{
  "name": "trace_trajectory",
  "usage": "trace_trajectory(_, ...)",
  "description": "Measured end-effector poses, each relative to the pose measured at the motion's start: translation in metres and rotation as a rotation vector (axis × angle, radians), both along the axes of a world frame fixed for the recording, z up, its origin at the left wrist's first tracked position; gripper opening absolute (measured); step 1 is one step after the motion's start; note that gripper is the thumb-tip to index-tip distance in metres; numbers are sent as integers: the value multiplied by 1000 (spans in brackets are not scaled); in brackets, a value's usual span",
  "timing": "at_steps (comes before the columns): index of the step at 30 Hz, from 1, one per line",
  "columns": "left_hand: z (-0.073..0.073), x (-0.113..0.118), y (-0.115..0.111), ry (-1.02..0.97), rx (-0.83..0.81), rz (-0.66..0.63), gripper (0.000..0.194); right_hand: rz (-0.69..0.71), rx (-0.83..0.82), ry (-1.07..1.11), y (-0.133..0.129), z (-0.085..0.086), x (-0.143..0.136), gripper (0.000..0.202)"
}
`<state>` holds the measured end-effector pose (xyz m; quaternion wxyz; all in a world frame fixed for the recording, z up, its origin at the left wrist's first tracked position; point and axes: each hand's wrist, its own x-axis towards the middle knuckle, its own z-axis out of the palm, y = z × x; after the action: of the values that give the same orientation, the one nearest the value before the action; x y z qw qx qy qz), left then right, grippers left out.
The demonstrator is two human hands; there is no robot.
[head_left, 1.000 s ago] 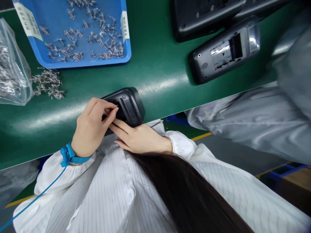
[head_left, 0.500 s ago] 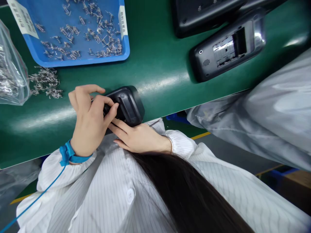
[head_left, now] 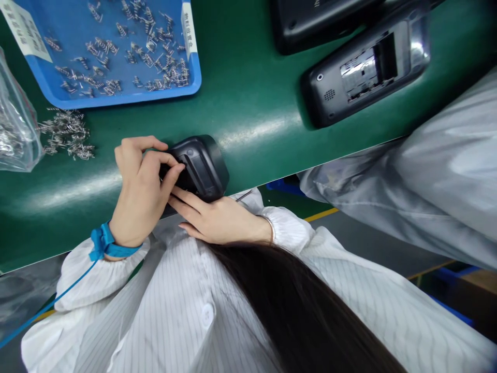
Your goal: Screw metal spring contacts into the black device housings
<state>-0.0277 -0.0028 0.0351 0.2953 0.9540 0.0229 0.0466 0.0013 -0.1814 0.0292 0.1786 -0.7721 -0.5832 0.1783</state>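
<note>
A black handheld device (head_left: pixel 209 173) lies near the table's front edge, its recessed side up. My left hand (head_left: pixel 142 181), with a blue strap (head_left: pixel 112 244) round its wrist, is bent over the device's left part. Its thumb and index finger are pinched together at the recess; whatever is between the fingertips is hidden. My right hand (head_left: pixel 217 220) lies along the near side of the device, two fingers pressed on its edge and the thumb lower down, steadying it. A thin dark rod (head_left: pixel 244 196) shows behind the right hand; I cannot tell what it is.
A blue tray (head_left: pixel 128 98) of small metal springs stands at the upper left. Loose springs (head_left: pixel 68 132) lie in a heap beside a clear bag (head_left: pixel 17 124). At upper right is another black device (head_left: pixel 337 98) with an open compartment. A person's grey sleeve (head_left: pixel 427 171) is at right.
The view has shifted slightly, so the tray and springs sit further left. Both hands keep nearly the same pose on the device; the left fingertips have shifted only a little.
</note>
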Motion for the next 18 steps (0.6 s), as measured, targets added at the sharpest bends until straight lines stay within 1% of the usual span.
trace_trajectory(3,0,3,1,-3,-12,30,7,-11,-4,-2,-1,-2,0,52)
trace_trajectory(5,-2,6,4,-7,-23,27,10,-18,5,-24,-1,-3,0,52)
trace_trajectory(8,-10,11,12,-37,-50,-48,12,-28,23,-65,-2,-5,-1,53)
trace_trajectory(11,-20,15,22,-132,-72,-160,8,-21,16,-77,-2,-6,-1,53)
trace_trajectory(13,-26,17,28,-184,-86,-208,6,-17,7,-73,-3,-6,-1,53)
trace_trajectory(16,-32,18,33,-197,-110,-246,11,-18,10,-78,-5,-5,0,52)
trace_trajectory(18,-33,18,34,-172,-138,-235,16,-20,15,-82,-5,-5,-1,53)
